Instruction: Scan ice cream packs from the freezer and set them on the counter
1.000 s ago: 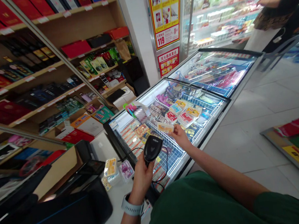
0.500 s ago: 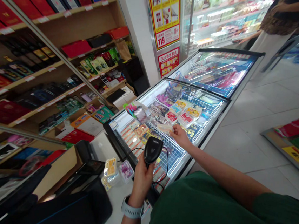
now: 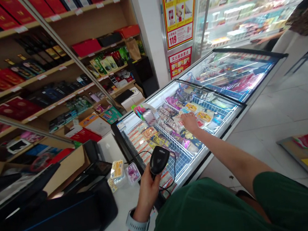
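My left hand (image 3: 149,186) is wrapped round the handle of a black barcode scanner (image 3: 159,160), whose cord loops over the freezer's near corner. A pale, clear plastic tub (image 3: 178,118) shows partly at the fingertips of my right hand (image 3: 190,122), which is closed and reaches over the freezer. Most of that tub is hidden by the hand. Beside my right hand lie small tubs with yellow, blue and red labels, among them a yellow-labelled tub (image 3: 205,116). To the left of the scanner, a purple-labelled tub (image 3: 133,173) and stacked yellow-labelled tubs (image 3: 117,169) rest on the counter.
A glass-topped chest freezer (image 3: 180,180) holds wire baskets of packaged food. A colourful item, partly blurred out, lies at its far left (image 3: 140,111). Black checkout equipment (image 3: 97,204) stands on the white counter (image 3: 107,152). Another person (image 3: 298,25) stands at the far right.
My right hand has moved forward and away with the pale tub, from above the near basket to the group of tubs. My left hand still holds the scanner; the view has shifted slightly.
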Motion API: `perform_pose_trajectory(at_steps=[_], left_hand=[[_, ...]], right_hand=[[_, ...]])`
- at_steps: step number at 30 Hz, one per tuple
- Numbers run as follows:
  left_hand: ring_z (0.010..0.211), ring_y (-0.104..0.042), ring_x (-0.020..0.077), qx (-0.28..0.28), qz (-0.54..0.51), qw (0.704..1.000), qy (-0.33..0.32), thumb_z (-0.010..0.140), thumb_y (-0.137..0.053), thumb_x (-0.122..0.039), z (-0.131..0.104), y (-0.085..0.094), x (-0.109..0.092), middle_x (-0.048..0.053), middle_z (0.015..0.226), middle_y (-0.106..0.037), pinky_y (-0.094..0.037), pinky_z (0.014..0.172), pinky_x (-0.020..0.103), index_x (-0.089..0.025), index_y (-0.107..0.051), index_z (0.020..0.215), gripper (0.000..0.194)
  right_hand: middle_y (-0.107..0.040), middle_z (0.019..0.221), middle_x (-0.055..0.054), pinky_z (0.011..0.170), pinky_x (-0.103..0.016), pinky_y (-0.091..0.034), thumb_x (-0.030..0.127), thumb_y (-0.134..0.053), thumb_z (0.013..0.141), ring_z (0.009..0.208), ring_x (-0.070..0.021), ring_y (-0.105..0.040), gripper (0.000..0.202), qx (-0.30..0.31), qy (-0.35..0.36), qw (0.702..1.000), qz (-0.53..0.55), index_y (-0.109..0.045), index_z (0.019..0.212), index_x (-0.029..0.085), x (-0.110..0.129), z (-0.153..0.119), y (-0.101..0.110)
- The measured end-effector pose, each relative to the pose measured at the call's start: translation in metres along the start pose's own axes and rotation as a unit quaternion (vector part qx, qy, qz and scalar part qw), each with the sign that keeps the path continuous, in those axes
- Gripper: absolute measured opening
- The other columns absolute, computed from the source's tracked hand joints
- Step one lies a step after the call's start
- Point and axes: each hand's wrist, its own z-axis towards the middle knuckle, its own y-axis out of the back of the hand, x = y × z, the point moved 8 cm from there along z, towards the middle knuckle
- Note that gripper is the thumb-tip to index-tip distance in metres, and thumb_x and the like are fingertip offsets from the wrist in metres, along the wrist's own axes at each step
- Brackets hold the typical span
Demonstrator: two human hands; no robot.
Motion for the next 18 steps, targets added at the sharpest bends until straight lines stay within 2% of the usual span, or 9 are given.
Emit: perform_pose_trajectory(at_steps=[3, 7, 13, 18], left_hand=[[0.112, -0.057, 0.025, 0.001, 0.001, 1.0, -0.002, 0.085, -0.054, -0.027, -0.002, 0.0, 0.003, 0.011, 0.119, -0.062, -0.042, 0.098, 0.039, -0.017, -0.047, 0.129, 0.046], [0.112, -0.057, 0.0248, -0.004, 0.002, 1.0, -0.002, 0.084, -0.054, -0.026, -0.004, 0.0, 0.005, 0.01, 0.119, -0.062, -0.042, 0.097, 0.039, -0.017, -0.048, 0.126, 0.044], [0.11, -0.058, 0.0249, -0.009, 0.005, 1.0, 0.001, 0.084, -0.056, -0.027, -0.004, -0.001, 0.005, 0.011, 0.117, -0.063, -0.042, 0.097, 0.039, -0.016, -0.049, 0.125, 0.044], [0.11, -0.058, 0.024, -0.005, 0.011, 1.0, 0.003, 0.084, -0.055, -0.025, -0.003, -0.002, 0.007, 0.01, 0.118, -0.063, -0.042, 0.097, 0.038, -0.017, -0.047, 0.13, 0.048]], right_hand=[[-0.066, 0.098, -0.012, 0.105, -0.046, -0.02, 0.004, -0.041, 0.085, 0.105, -0.0245, -0.05, 0.027, 0.005, 0.029, 0.999, -0.014, -0.062, 0.098, 0.015, 0.0, -0.001, -0.007], [-0.066, 0.093, -0.007, 0.108, -0.047, -0.018, 0.004, -0.041, 0.085, 0.108, -0.0241, -0.049, 0.031, 0.019, 0.057, 0.997, -0.04, -0.063, 0.098, 0.02, 0.001, -0.008, -0.016], [-0.068, 0.091, -0.01, 0.11, -0.052, -0.009, 0.004, -0.042, 0.085, 0.109, -0.0271, -0.049, 0.03, 0.066, 0.078, 0.981, -0.168, -0.065, 0.1, 0.016, 0.001, -0.013, -0.026], [-0.069, 0.093, -0.012, 0.111, -0.052, -0.005, 0.004, -0.042, 0.084, 0.112, -0.0269, -0.05, 0.032, 0.088, 0.072, 0.972, -0.207, -0.066, 0.103, 0.015, 0.001, -0.016, -0.031]])
